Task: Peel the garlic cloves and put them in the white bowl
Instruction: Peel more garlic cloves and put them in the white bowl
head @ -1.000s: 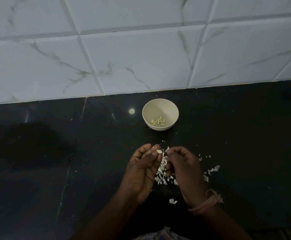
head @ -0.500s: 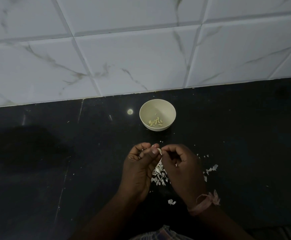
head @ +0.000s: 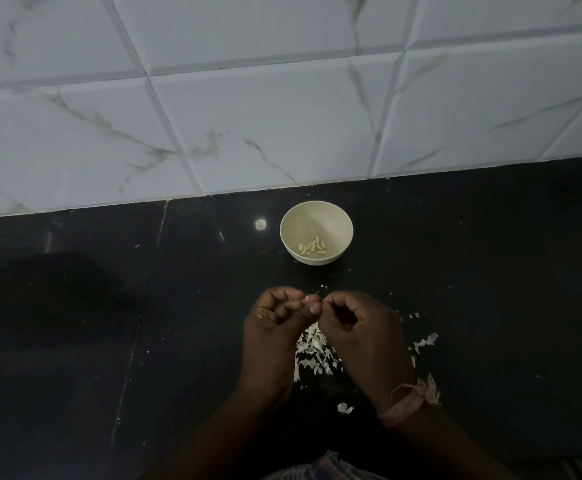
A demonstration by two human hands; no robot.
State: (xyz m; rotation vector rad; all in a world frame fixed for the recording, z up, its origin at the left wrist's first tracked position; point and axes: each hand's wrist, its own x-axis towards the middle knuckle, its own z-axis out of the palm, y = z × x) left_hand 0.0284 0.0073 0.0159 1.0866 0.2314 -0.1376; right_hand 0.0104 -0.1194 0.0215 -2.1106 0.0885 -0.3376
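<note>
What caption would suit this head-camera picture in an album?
Two hands, left hand and right hand, peel a garlic clove above scattered skins, near the white bowl.

no readable text, labels or signs

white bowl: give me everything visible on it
The white bowl is small, round and off-white, smooth and matte like plastic or ceramic, with a plain thin rim. It stands upright on the black counter, near the tiled wall and beyond both hands, touching neither. A small cluster of pale peeled garlic cloves lies at its bottom, towards the near side; the rest of the inside is bare.
</note>
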